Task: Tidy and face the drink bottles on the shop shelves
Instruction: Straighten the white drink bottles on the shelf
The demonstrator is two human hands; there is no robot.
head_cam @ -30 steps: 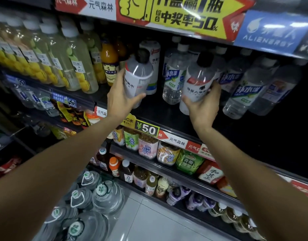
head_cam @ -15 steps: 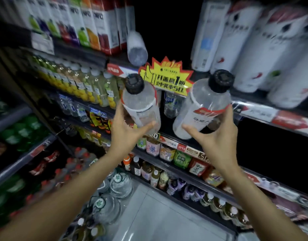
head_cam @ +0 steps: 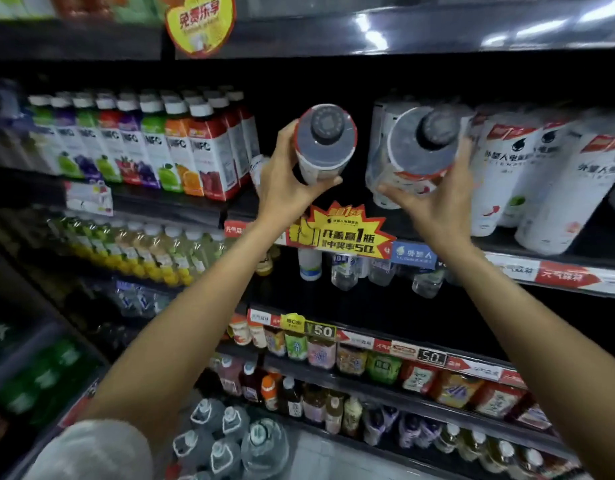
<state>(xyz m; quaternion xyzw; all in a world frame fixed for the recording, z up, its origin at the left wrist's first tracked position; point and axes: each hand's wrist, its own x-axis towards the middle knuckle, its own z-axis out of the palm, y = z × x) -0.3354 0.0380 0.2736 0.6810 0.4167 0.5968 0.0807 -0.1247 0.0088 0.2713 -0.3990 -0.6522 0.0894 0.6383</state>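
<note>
I hold two clear drink bottles with black caps and white-and-red labels up at the upper shelf, caps tilted toward me. My left hand [head_cam: 284,181] grips the left bottle [head_cam: 325,142] round its body in a dark gap of the shelf. My right hand [head_cam: 437,199] grips the right bottle [head_cam: 420,147] from below and the side, close in front of a row of tall white bottles [head_cam: 534,181] with red-and-black labels.
Square juice cartons [head_cam: 181,154] fill the same shelf to the left. A yellow-and-red promo sign [head_cam: 337,233] sticks out from the shelf edge under my hands. Lower shelves carry lemon drinks [head_cam: 139,251], water bottles, small cans, and large water jugs [head_cam: 230,441] by the floor.
Both hands have lifted their bottles from the lower water shelf up to the shelf with the tall white bottles. The bottles now tilt with their caps toward me.
</note>
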